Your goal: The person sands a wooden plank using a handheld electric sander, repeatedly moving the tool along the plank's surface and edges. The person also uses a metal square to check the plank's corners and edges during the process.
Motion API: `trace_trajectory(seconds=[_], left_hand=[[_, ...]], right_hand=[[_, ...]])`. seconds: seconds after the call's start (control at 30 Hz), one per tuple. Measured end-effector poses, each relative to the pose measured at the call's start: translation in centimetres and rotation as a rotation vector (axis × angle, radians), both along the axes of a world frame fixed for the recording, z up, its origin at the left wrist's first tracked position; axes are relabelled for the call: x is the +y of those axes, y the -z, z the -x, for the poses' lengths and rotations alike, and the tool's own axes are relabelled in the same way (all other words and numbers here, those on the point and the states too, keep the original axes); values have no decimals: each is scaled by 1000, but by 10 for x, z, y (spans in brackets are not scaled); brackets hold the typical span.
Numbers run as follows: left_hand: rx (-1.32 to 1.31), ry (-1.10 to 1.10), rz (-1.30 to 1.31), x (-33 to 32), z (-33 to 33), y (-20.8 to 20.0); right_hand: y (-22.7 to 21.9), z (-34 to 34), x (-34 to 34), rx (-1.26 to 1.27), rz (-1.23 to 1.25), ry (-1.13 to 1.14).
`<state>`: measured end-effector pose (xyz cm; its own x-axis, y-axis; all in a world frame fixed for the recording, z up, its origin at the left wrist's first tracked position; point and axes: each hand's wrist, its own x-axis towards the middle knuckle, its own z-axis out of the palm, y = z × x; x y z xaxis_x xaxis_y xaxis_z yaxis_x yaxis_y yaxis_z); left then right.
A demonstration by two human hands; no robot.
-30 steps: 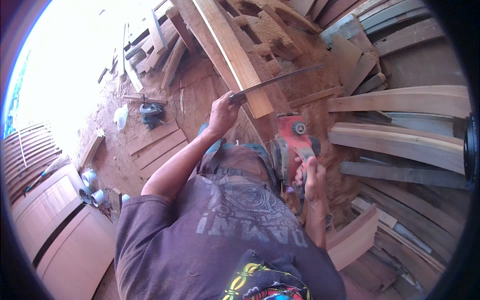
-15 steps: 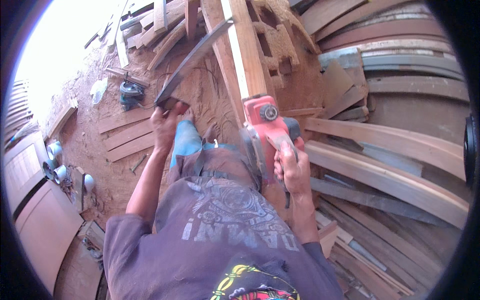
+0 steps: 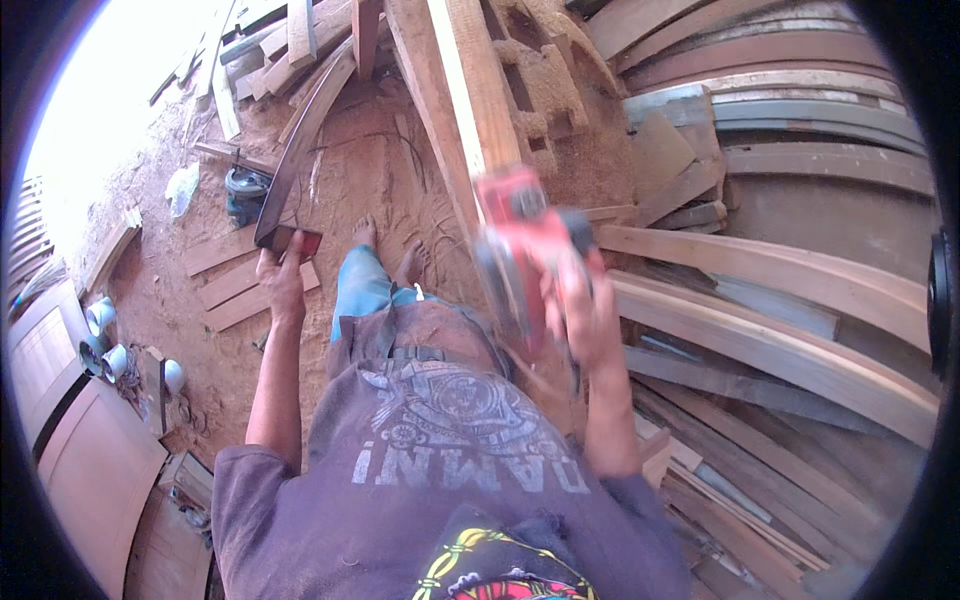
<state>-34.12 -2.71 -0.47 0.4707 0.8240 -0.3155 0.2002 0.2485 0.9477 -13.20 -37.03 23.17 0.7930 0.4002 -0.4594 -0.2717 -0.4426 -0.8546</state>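
My right hand grips a planer while my left holds up a long measuring blade.
My right hand [image 3: 580, 310] is curled around the rear handle of a red-and-grey power planer [image 3: 512, 215], blurred, its front at the near end of a long, squared, light-brown wooden beam [image 3: 478, 90]; whether they touch I cannot tell. My left hand [image 3: 284, 277] is pinched closed on the short dark-red stock of a long, dark, flat metal square [image 3: 287, 175], its blade reaching forward. Left of that hand sits a teal circular saw [image 3: 243, 195]; flat reddish-brown boards [image 3: 235, 292] lie beneath it.
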Motion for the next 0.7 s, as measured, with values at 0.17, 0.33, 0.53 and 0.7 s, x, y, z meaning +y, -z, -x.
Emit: trace_trajectory(seconds=[0.17, 0.33, 0.53, 0.7], left_hand=[[82, -112, 89, 9, 50, 30], [107, -193, 93, 5, 42, 17], [30, -60, 11, 13, -27, -9], [-80, -6, -20, 30, -71, -29]], right_hand=[[-10, 51, -44, 161, 103, 167], [2, -26, 35, 25, 46, 25], [16, -191, 193, -121, -113, -43], [12, -158, 163, -31, -114, -74]])
